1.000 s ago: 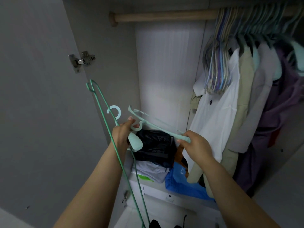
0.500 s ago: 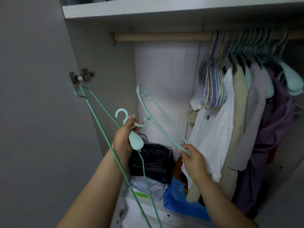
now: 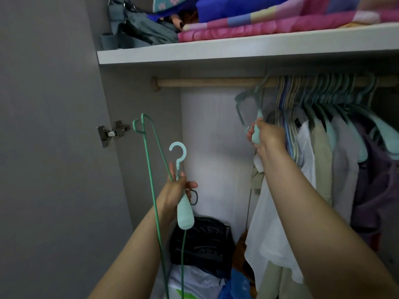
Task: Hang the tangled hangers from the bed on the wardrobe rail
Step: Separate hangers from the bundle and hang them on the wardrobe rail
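Hangers: right hand (image 3: 266,137) hooking one (image 3: 251,108) onto rail (image 3: 211,82) at 1 o'clock; left hand (image 3: 177,190) grips remaining bunch (image 3: 183,212), to be separated next.

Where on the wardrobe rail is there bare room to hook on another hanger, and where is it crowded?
The rail is bare from its left end cap to the hanger that the right hand is holding up at it. Right of that, hung hangers and shirts are packed tight. The left hand holds more hangers.

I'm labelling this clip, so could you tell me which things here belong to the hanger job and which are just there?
Job: right hand, mint hanger, left hand, held hangers, wooden rail.
Just there: folded blankets, hung shirts, black bag.
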A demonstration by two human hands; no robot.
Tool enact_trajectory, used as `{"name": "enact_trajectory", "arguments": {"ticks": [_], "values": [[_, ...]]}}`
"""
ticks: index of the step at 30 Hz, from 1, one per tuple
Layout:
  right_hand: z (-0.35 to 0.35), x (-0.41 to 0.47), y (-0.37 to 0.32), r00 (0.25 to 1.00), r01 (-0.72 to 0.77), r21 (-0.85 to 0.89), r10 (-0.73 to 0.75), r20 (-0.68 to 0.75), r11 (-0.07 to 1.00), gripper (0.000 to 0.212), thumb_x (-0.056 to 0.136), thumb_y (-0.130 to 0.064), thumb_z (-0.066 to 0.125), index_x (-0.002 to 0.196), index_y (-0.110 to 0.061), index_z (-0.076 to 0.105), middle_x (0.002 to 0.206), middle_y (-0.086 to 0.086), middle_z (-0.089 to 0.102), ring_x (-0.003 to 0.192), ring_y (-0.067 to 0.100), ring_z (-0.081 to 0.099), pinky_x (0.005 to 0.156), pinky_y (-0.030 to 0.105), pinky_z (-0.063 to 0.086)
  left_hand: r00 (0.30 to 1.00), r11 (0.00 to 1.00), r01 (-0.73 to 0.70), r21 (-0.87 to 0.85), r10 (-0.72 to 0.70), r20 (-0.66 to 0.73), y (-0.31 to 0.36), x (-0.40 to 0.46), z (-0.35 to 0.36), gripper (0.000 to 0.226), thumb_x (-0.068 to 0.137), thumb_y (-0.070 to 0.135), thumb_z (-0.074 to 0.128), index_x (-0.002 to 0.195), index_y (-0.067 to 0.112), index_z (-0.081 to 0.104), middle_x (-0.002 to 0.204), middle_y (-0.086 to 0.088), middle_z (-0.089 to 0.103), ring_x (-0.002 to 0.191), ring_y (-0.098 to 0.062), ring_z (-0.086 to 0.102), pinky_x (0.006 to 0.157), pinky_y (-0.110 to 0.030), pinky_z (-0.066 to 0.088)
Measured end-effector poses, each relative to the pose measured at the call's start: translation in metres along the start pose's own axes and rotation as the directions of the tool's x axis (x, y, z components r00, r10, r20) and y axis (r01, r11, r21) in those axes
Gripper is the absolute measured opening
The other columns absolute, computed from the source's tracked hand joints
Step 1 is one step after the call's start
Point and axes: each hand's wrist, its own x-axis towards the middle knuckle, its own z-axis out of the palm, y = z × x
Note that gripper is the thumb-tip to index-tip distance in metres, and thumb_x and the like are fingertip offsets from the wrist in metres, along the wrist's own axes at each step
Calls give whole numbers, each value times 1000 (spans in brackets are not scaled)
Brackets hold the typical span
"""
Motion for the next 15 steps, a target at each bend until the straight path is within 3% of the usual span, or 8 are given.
{"name": "enact_trajectory", "arguments": {"ticks": [3, 6, 12, 15], "values": [[9, -1, -10, 999, -48, -6, 48, 7, 999, 28, 98, -15, 51, 71, -7, 51, 66, 4, 50, 47, 11, 46, 38, 16, 45, 1000, 998, 11, -62, -10, 9, 2, 1, 6, 24, 104, 33, 39, 126, 28, 31, 67, -3, 66, 44, -12, 37, 45, -22, 31], [4, 0, -6, 998, -64, -86, 63, -9, 994, 30, 99, -19, 50, 72, -7, 52, 69, 3, 53, 53, 11, 49, 40, 21, 50, 1000, 999, 25, -23, -25, -16, 3, 3, 13, 25, 104, 33, 38, 114, 10, 41, 68, -3, 68, 42, -12, 34, 41, -20, 28], [-18, 10, -5, 994, -95, -130, 86, -71, 987, 25, 98, -20, 51, 79, -5, 54, 72, 5, 54, 54, 12, 50, 38, 22, 50, 999, 999, 31, -12, -31, -10, -1, 5, 26, 25, 103, 31, 41, 107, 9, 52, 70, -1, 69, 47, -14, 35, 41, -21, 32], [-26, 11, -9, 990, -67, -64, 58, -129, 996, 29, 99, -19, 50, 74, -5, 53, 69, 4, 52, 53, 11, 48, 47, 28, 50, 999, 998, 26, -63, -25, 20, -4, 2, 31, 24, 102, 30, 42, 97, 12, 57, 66, 1, 64, 46, -13, 36, 40, -20, 33]]}}
